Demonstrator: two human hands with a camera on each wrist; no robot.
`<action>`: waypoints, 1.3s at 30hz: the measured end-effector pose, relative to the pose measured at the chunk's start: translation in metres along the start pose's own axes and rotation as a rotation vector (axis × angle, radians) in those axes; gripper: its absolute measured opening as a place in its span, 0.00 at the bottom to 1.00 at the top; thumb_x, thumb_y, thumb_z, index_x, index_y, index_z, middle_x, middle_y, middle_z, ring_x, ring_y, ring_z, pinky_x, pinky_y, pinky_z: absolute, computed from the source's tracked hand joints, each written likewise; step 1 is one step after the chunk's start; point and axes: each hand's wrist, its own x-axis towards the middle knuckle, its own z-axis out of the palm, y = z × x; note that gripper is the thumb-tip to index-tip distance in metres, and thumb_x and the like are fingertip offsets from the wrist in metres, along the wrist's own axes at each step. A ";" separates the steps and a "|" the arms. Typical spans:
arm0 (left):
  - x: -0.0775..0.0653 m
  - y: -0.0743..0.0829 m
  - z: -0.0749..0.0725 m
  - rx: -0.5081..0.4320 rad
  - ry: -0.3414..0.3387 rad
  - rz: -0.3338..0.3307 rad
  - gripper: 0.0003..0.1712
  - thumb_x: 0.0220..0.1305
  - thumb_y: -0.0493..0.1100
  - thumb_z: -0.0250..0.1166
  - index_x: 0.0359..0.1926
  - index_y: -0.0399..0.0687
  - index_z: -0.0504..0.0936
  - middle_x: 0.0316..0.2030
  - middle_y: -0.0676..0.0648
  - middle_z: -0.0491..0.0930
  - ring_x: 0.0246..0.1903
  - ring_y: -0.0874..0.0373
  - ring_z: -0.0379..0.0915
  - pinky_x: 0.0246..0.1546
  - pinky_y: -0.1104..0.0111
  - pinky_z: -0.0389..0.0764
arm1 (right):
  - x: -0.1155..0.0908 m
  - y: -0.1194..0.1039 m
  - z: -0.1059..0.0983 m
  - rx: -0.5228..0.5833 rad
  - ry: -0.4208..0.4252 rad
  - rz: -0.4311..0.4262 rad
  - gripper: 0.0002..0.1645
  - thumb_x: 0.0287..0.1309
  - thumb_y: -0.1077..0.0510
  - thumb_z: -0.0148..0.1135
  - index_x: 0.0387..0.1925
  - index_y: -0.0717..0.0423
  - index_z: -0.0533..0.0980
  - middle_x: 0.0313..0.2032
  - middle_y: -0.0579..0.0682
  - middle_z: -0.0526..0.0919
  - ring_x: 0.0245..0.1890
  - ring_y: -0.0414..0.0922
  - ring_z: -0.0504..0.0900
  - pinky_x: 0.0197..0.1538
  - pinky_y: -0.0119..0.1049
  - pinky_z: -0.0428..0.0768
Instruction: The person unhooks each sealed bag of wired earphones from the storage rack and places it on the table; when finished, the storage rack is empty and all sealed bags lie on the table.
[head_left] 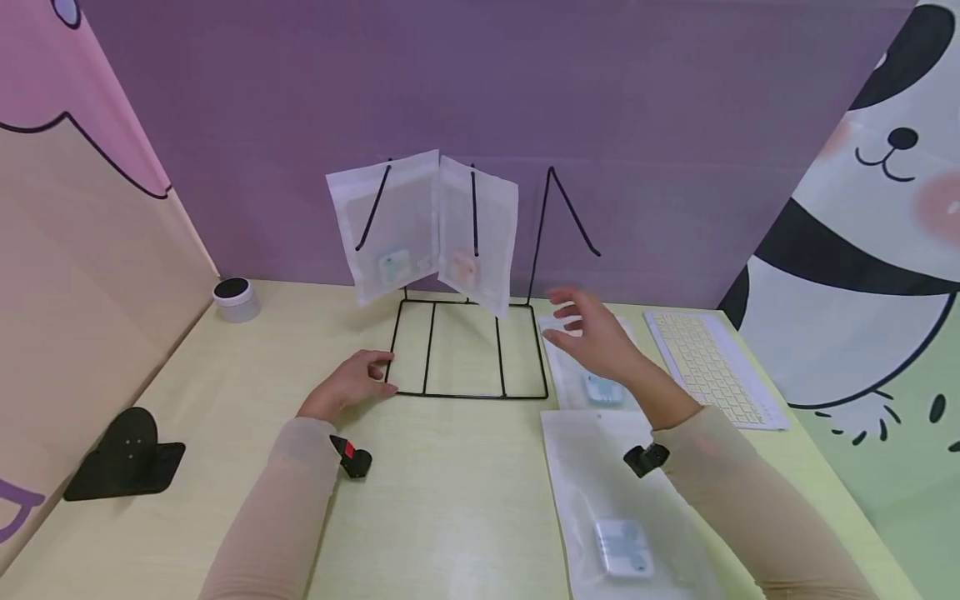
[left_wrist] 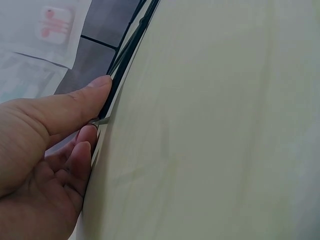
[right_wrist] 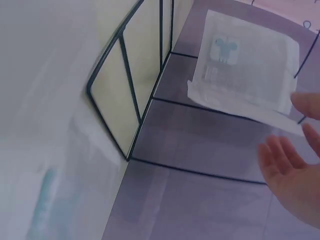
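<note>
My left hand (head_left: 351,385) pinches the left front corner of a black wire display rack (head_left: 465,396), its thumb lying on the wire in the left wrist view. One white translucent pouch (head_left: 405,212) hangs from the rack's left hook, another pouch (head_left: 491,208) from the middle hook. Pink earphones (left_wrist: 54,25) show through one of them in the left wrist view. The right hook (head_left: 575,212) carries nothing. Below it my right hand (head_left: 592,340) hovers with loosely bent fingers, holding nothing. In the right wrist view a hanging pouch (right_wrist: 255,65) lies beyond those fingers.
More white pouches lie on the table at the right, including a large front pouch (head_left: 585,467) containing a white square case (head_left: 625,550). A white keyboard (head_left: 712,367) is farther right. At the left stand a small round tub (head_left: 237,307) and a black metal bookend (head_left: 131,458).
</note>
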 end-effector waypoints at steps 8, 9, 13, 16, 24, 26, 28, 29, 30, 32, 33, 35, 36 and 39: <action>-0.001 0.004 -0.002 -0.012 0.005 -0.015 0.37 0.61 0.39 0.70 0.69 0.44 0.67 0.51 0.40 0.69 0.52 0.45 0.65 0.55 0.53 0.65 | 0.045 -0.020 0.018 0.023 0.241 -0.082 0.30 0.60 0.66 0.65 0.63 0.60 0.67 0.55 0.62 0.69 0.53 0.57 0.71 0.55 0.50 0.71; -0.002 0.004 -0.003 -0.012 0.005 -0.012 0.37 0.61 0.39 0.70 0.69 0.43 0.67 0.51 0.40 0.69 0.52 0.45 0.65 0.55 0.52 0.65 | 0.050 -0.022 0.020 0.018 0.259 -0.087 0.30 0.60 0.66 0.65 0.63 0.60 0.68 0.55 0.62 0.68 0.53 0.57 0.71 0.55 0.49 0.71; -0.001 0.005 -0.003 -0.007 0.001 -0.005 0.37 0.60 0.39 0.71 0.69 0.43 0.67 0.52 0.40 0.69 0.53 0.45 0.65 0.55 0.52 0.65 | 0.069 -0.026 0.026 0.015 0.327 -0.122 0.29 0.60 0.66 0.66 0.62 0.61 0.69 0.56 0.62 0.68 0.51 0.55 0.71 0.53 0.47 0.73; 0.000 0.004 -0.003 -0.001 0.000 0.005 0.38 0.60 0.39 0.71 0.69 0.43 0.67 0.52 0.39 0.70 0.53 0.45 0.66 0.56 0.52 0.65 | 0.083 -0.028 0.029 -0.003 0.372 -0.152 0.29 0.58 0.66 0.67 0.61 0.60 0.70 0.57 0.61 0.68 0.51 0.54 0.71 0.53 0.45 0.72; 0.002 0.000 -0.002 -0.015 -0.004 0.010 0.38 0.60 0.39 0.70 0.70 0.43 0.67 0.51 0.39 0.69 0.53 0.45 0.66 0.55 0.53 0.66 | 0.111 -0.026 0.033 -0.056 0.460 -0.200 0.29 0.57 0.69 0.66 0.60 0.60 0.70 0.53 0.63 0.64 0.49 0.56 0.69 0.49 0.46 0.71; 0.002 -0.001 -0.001 -0.016 -0.005 0.007 0.38 0.60 0.39 0.71 0.69 0.43 0.67 0.51 0.40 0.69 0.53 0.46 0.66 0.55 0.53 0.66 | 0.115 -0.025 0.034 -0.060 0.473 -0.185 0.29 0.57 0.69 0.66 0.60 0.59 0.71 0.53 0.62 0.63 0.48 0.57 0.69 0.48 0.46 0.71; 0.001 0.000 0.000 -0.013 0.001 0.005 0.38 0.60 0.38 0.71 0.69 0.42 0.67 0.51 0.40 0.69 0.53 0.46 0.66 0.54 0.53 0.66 | 0.118 -0.025 0.034 -0.064 0.473 -0.175 0.30 0.58 0.68 0.67 0.61 0.58 0.70 0.54 0.62 0.62 0.48 0.57 0.68 0.46 0.46 0.70; 0.001 -0.001 0.000 -0.010 0.004 0.005 0.38 0.60 0.38 0.71 0.69 0.42 0.67 0.51 0.39 0.70 0.53 0.46 0.66 0.55 0.53 0.66 | 0.120 -0.025 0.034 -0.063 0.469 -0.169 0.30 0.58 0.67 0.67 0.62 0.57 0.70 0.55 0.62 0.62 0.48 0.56 0.69 0.46 0.45 0.70; 0.001 -0.001 0.000 -0.006 0.007 0.003 0.38 0.60 0.38 0.71 0.69 0.42 0.67 0.51 0.39 0.70 0.53 0.46 0.66 0.55 0.53 0.66 | 0.122 -0.025 0.034 -0.065 0.460 -0.158 0.31 0.58 0.66 0.67 0.62 0.56 0.69 0.56 0.62 0.62 0.48 0.56 0.68 0.46 0.45 0.70; 0.000 0.000 0.000 -0.003 0.012 0.001 0.37 0.60 0.38 0.71 0.69 0.43 0.67 0.51 0.39 0.70 0.53 0.46 0.66 0.55 0.53 0.66 | 0.126 -0.027 0.033 -0.066 0.441 -0.137 0.32 0.59 0.65 0.67 0.64 0.55 0.68 0.59 0.62 0.62 0.45 0.55 0.69 0.46 0.45 0.70; 0.000 0.000 0.000 -0.001 0.013 0.000 0.37 0.60 0.38 0.71 0.69 0.43 0.68 0.51 0.39 0.70 0.53 0.46 0.66 0.55 0.53 0.66 | 0.128 -0.027 0.032 -0.063 0.433 -0.127 0.32 0.59 0.65 0.67 0.64 0.55 0.68 0.60 0.62 0.62 0.45 0.54 0.69 0.46 0.44 0.71; 0.000 0.000 0.000 0.004 0.010 0.005 0.37 0.60 0.38 0.71 0.69 0.43 0.67 0.52 0.39 0.70 0.53 0.45 0.66 0.55 0.53 0.66 | 0.132 -0.027 0.030 -0.048 0.417 -0.115 0.33 0.59 0.65 0.66 0.65 0.56 0.67 0.63 0.61 0.62 0.47 0.53 0.70 0.48 0.44 0.71; -0.001 0.001 0.000 0.005 0.009 0.005 0.37 0.60 0.38 0.70 0.69 0.43 0.67 0.52 0.39 0.70 0.53 0.45 0.66 0.55 0.53 0.66 | 0.133 -0.027 0.029 -0.043 0.411 -0.111 0.34 0.59 0.65 0.66 0.66 0.56 0.66 0.63 0.60 0.63 0.48 0.53 0.70 0.50 0.44 0.71; -0.001 0.001 0.001 0.009 0.006 0.012 0.37 0.60 0.38 0.70 0.69 0.42 0.67 0.52 0.39 0.70 0.53 0.45 0.66 0.55 0.53 0.66 | 0.136 -0.026 0.027 -0.023 0.401 -0.127 0.34 0.59 0.67 0.66 0.66 0.59 0.66 0.64 0.59 0.64 0.54 0.53 0.69 0.53 0.43 0.70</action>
